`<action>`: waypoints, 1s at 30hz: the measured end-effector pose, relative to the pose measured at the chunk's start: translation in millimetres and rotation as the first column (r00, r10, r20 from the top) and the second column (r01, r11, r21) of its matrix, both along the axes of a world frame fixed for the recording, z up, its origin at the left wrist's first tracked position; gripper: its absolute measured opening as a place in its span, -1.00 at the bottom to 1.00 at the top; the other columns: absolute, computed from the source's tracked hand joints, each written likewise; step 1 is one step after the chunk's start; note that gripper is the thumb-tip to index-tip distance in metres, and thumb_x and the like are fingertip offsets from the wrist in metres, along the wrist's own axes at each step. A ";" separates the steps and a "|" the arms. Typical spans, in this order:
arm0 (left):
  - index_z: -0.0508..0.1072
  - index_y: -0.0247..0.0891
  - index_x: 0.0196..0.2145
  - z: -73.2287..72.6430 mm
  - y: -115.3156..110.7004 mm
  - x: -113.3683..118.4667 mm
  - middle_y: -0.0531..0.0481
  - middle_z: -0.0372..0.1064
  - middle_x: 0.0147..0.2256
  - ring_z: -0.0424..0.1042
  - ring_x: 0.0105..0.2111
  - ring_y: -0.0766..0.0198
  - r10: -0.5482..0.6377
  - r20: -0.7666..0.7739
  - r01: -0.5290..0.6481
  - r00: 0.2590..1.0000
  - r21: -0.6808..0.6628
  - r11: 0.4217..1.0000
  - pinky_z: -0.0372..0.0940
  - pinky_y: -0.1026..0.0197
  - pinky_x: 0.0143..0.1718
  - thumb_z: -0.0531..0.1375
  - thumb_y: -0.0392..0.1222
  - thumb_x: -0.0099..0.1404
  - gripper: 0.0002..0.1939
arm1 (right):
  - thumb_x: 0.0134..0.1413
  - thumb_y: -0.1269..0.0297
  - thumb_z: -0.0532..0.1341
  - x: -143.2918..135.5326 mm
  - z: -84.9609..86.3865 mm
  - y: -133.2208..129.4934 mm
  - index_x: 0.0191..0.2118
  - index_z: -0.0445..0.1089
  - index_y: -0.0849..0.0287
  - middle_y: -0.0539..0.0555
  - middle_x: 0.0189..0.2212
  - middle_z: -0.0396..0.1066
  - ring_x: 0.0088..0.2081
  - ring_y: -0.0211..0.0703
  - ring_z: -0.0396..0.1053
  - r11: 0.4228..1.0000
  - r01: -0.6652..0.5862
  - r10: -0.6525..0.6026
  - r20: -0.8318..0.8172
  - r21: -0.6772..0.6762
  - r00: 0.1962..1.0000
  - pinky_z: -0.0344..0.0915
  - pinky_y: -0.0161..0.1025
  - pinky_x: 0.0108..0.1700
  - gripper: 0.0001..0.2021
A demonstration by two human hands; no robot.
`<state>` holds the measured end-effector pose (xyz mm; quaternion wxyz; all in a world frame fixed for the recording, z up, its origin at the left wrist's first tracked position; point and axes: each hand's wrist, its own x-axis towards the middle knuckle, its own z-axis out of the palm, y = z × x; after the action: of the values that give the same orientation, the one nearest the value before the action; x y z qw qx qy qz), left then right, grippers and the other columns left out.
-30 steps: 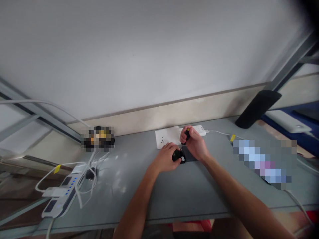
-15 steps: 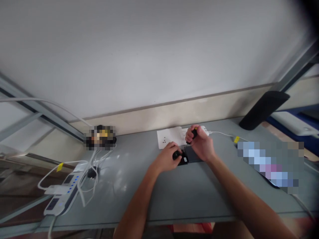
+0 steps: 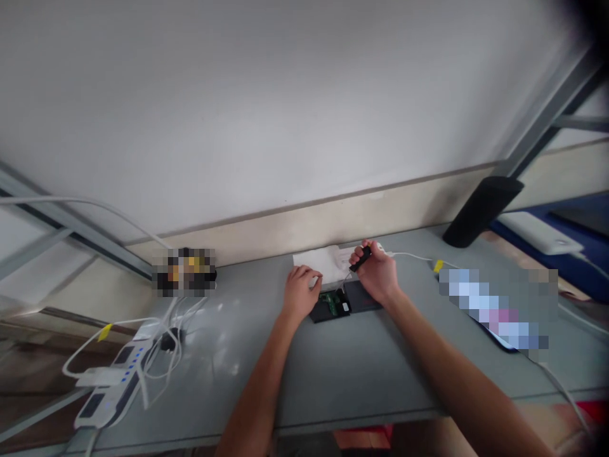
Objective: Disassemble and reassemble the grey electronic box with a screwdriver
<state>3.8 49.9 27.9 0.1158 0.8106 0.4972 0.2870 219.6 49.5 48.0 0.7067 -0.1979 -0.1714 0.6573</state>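
Observation:
My right hand (image 3: 380, 273) is closed around the black handle of a screwdriver (image 3: 360, 260), its thin shaft slanting down to the left. Below the shaft lies a small opened black case (image 3: 325, 312) with a green circuit board (image 3: 329, 302) and a white part inside. A dark flat panel (image 3: 359, 298) adjoins it on the right, partly under my right wrist. At the case's left edge is my left hand (image 3: 301, 293), fingers curled and thumb tip close to the index finger; anything between them is too small to make out.
White paper (image 3: 311, 259) lies behind the case. A white power strip (image 3: 107, 393) with tangled cables is at left, beside a blurred dark object (image 3: 184, 273). To the right are a pixelated phone (image 3: 495, 317) and a black cylinder (image 3: 478, 212) near the wall.
My left hand has moved left off a rounded black thing, and the circuit board now shows. The screwdriver in my right hand has tilted. The view has shifted slightly.

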 end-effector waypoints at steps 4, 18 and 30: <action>0.61 -0.16 -0.19 1.9 13.3 6.6 -0.03 0.48 -0.19 0.38 -0.08 0.13 0.052 -0.063 -0.055 0.997 -0.040 0.998 0.27 0.04 0.07 0.23 -0.23 0.41 -0.87 | 0.18 0.13 0.29 4.3 -13.1 6.3 -0.33 0.30 0.08 -0.05 -0.48 0.21 -0.48 -0.25 0.22 0.994 -0.019 0.019 -0.010 -0.103 1.000 0.30 -0.25 -0.40 -0.80; 0.57 -0.12 -0.01 13.4 -3.2 -10.1 -0.10 0.44 -0.07 0.37 0.03 0.09 -0.257 -0.060 0.248 0.965 -0.125 0.961 0.26 -0.02 0.18 0.18 -0.11 0.46 -0.76 | 0.18 0.12 0.27 14.6 -22.4 16.0 -0.32 0.26 0.09 -0.09 -0.53 0.19 -0.55 -0.29 0.17 0.990 -0.001 0.006 0.037 -0.139 0.999 0.21 -0.29 -0.49 -0.78; 0.52 -0.10 0.03 22.3 -20.2 -21.7 -0.12 0.44 -0.03 0.41 0.05 0.04 -0.310 -0.048 0.296 0.950 -0.185 0.937 0.31 -0.06 0.18 0.24 -0.12 0.37 -0.71 | 0.23 -0.02 0.28 -10.3 5.3 -2.8 -0.30 0.33 0.05 -0.02 -0.43 0.21 -0.37 -0.18 0.26 0.990 0.069 -0.093 0.203 0.122 0.975 0.32 -0.20 -0.24 -0.74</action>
<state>-17.9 29.6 50.2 0.2105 0.8744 0.3939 0.1894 209.3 46.7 53.3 0.7210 -0.2319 -0.2735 0.5929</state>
